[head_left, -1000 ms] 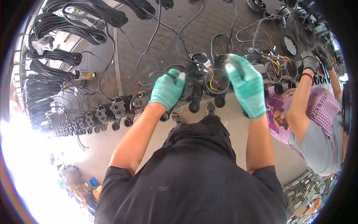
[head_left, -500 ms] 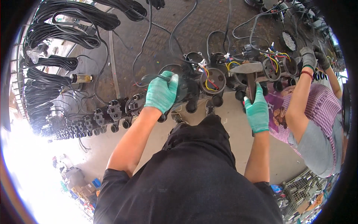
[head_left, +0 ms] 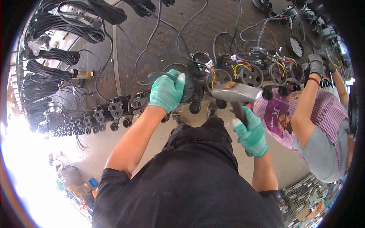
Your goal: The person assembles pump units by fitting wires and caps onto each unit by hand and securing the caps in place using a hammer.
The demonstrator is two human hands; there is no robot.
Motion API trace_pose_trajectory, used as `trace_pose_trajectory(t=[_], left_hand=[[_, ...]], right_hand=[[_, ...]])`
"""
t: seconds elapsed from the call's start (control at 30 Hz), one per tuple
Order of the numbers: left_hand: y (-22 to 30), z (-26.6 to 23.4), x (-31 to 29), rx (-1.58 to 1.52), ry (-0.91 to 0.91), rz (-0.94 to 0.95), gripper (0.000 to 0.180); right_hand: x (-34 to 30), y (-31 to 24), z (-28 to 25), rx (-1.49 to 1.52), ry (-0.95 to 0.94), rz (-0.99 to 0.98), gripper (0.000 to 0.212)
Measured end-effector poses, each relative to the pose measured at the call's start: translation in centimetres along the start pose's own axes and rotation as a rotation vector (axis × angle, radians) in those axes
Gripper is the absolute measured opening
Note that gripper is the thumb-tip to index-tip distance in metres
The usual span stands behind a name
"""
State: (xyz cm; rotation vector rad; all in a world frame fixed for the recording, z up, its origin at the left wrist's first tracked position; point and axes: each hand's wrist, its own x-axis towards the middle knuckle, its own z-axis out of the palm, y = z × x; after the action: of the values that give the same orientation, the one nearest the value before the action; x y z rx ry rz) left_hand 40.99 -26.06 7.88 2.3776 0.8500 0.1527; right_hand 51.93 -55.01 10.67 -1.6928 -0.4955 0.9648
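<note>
In the middle of the frame the left hand (head_left: 166, 91) wraps tight around a black round part (head_left: 194, 91), and the right hand (head_left: 250, 133), lower right, grips a hammer (head_left: 235, 93) whose handle points up toward it.

Teal-green gloves cover the left hand (head_left: 166, 91) and right hand (head_left: 251, 133). The hammer (head_left: 236, 92) has a silver-grey head. The housings (head_left: 114, 108) are black, their wires (head_left: 283, 62) yellow, red and blue. The co-worker's shirt (head_left: 327, 114) is pink-checked.
</note>
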Motion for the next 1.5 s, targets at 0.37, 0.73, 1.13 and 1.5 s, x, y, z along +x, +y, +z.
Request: trace_pose_trajectory(t=[0.37, 0.73, 1.13, 1.5], left_hand=[[0.6, -0.8, -0.3, 0.059, -0.045, -0.064, 0.029], [-0.4, -1.0, -0.2, -0.109, -0.054, -0.002, 0.030], [-2.0, -0.1, 1.1, -0.190, -0.218, 0.067, 0.040], [-1.6, 0.0, 0.9, -0.159, -0.172, 0.046, 0.037]], right_hand=[[2.0, -5.0, 4.7, -0.413, 0.021, -0.204, 0.041], [3.3, -7.3, 5.8, -0.779, -0.109, -0.146, 0.041], [3.1, -6.8, 6.2, -0.743, -0.034, -0.071, 0.039], [3.5, -5.5, 7.2, -0.858, 0.016, -0.180, 0.037]])
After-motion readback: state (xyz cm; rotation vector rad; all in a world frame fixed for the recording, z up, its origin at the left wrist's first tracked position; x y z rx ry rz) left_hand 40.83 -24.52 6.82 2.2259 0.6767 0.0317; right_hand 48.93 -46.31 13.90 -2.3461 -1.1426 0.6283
